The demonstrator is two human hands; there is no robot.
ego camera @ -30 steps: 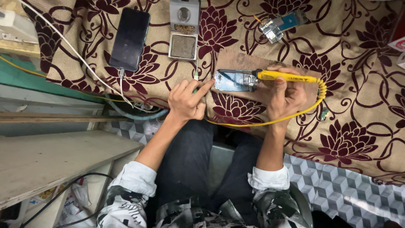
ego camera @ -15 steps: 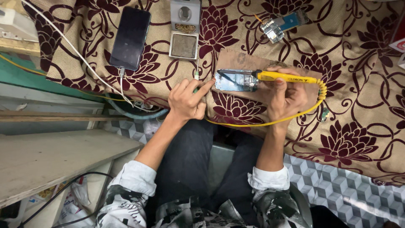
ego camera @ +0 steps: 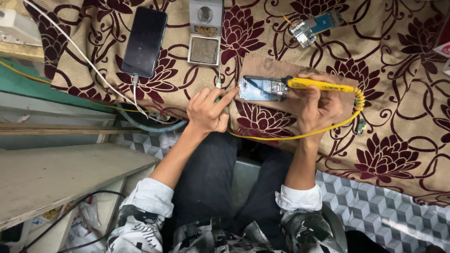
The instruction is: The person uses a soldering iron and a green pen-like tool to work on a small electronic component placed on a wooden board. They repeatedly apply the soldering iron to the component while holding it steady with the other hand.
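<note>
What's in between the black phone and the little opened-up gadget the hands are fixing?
In the head view, a small grey tray with a brownish pad lies on the flowered cloth between the black phone and the opened gadget.

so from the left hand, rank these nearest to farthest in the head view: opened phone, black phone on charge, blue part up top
1. opened phone, just right of the left hand
2. black phone, upper left
3. blue part, top right, farthest

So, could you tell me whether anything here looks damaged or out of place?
The opened phone lies on cardboard with its insides bared, between the left hand and the right hand, which holds a yellow soldering iron.
</note>
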